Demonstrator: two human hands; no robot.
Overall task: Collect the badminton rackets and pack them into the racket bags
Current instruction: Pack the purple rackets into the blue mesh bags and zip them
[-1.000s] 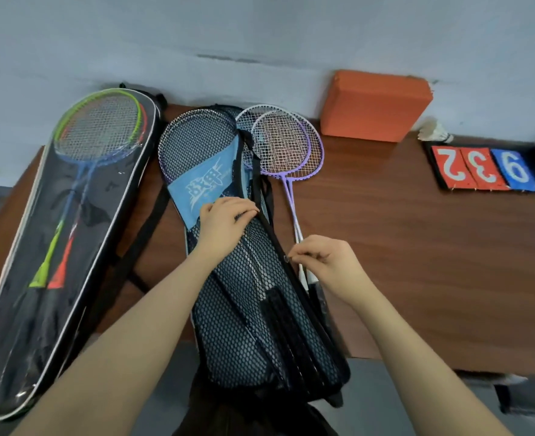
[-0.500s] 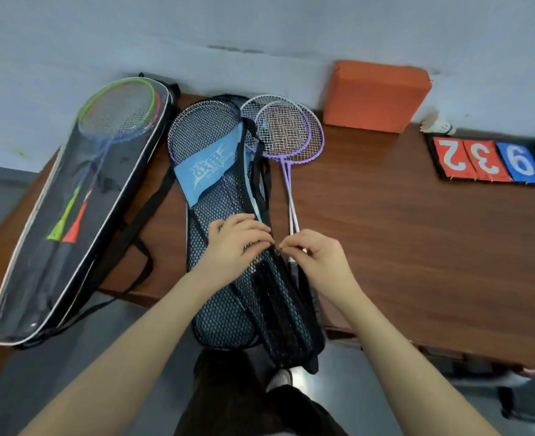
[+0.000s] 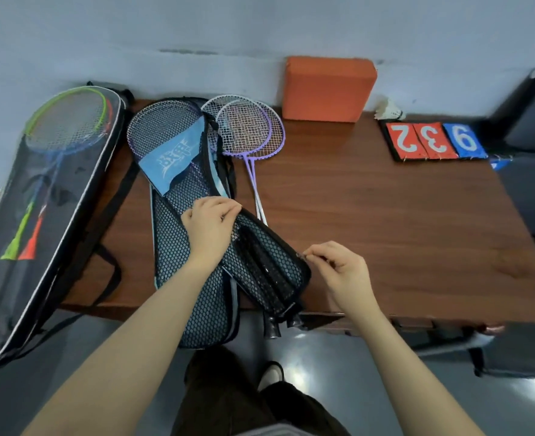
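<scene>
A black mesh racket bag with a blue label lies on the brown table, a purple-framed racket inside it. My left hand grips the bag's edge near its middle. My right hand pinches the small zipper pull at the bag's right edge near the handle end. Two purple rackets lie loose just right of the bag, their heads by the wall. At the left, a large black bag with a clear front holds green, orange and blue rackets.
An orange foam block stands against the wall. A shuttlecock and a flip scoreboard showing 2, 3, 9 sit at the back right. A dark chair is at the far right. My legs and a shoe show below the table edge.
My right hand has moved right and down along the mesh bag's edge with the zipper pull, away from my left hand. The camera view has shifted slightly.
</scene>
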